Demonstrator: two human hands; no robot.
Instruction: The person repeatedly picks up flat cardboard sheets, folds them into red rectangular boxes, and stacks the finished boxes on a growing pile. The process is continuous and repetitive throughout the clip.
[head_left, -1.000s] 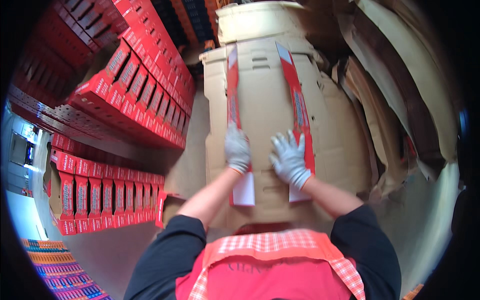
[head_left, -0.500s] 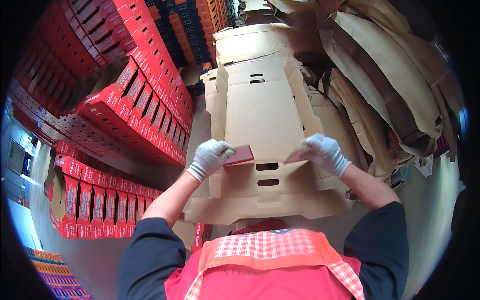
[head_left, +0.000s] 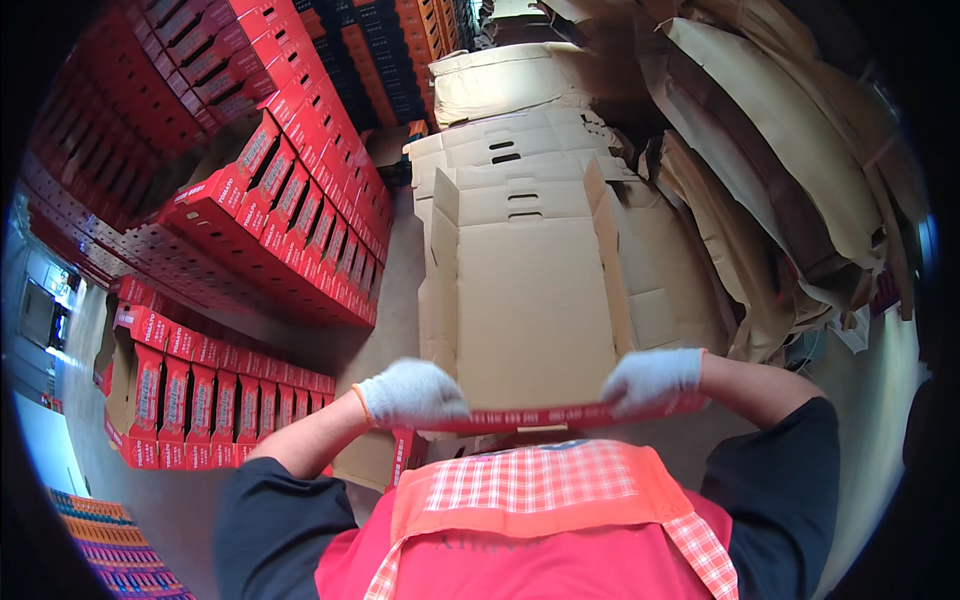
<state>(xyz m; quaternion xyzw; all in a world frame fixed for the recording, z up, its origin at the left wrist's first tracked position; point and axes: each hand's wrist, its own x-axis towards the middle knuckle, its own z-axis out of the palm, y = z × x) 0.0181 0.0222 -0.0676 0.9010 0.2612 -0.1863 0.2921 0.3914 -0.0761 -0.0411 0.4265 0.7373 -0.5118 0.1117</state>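
Note:
A partly folded cardboard box (head_left: 530, 300) lies in front of me, its plain brown inside facing up. Both long side walls stand raised, while its far end with hand slots lies flat. At the near end the wall is folded up, showing a red printed outer face (head_left: 520, 419) close to my apron. My left hand (head_left: 415, 392), in a pale knitted glove, is closed on the left end of that wall. The right end is gripped by my right hand (head_left: 655, 382), gloved alike. The fingertips of both hands are partly hidden behind the folded board.
More flat brown cardboard blanks (head_left: 470, 150) lie beneath and beyond the box. To the left rise stacks of finished red boxes (head_left: 330, 200), with a lower row of red boxes (head_left: 205, 400) nearer me. Large paper-wrapped bundles (head_left: 760, 130) lean at the right.
The box has slid toward me, and its near end has gone from flat to folded up. My hands have moved lower and outward, from the small corner flaps to the red near wall.

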